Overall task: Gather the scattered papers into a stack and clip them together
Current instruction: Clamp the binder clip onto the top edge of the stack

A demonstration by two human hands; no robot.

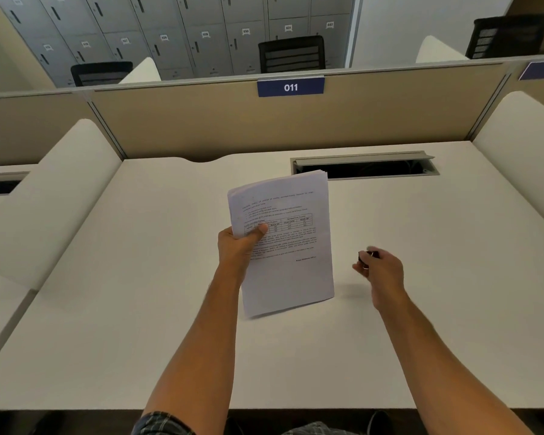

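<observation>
A stack of printed papers (pixel 291 246) stands almost upright near the middle of the white desk (pixel 139 309), its bottom edge at or just above the surface. My left hand (pixel 239 249) grips its left edge, thumb on the front page. To the right of the stack, my right hand (pixel 382 271) pinches a small black binder clip (pixel 365 257) between fingers and thumb, slightly blurred. The clip is apart from the papers, roughly a hand's width to their right.
An open cable slot (pixel 365 166) with a raised grey lid runs along the desk's back right. White curved side dividers (pixel 522 164) and a beige back partition with an "011" label (pixel 290 87) enclose the desk. Chairs and lockers stand beyond.
</observation>
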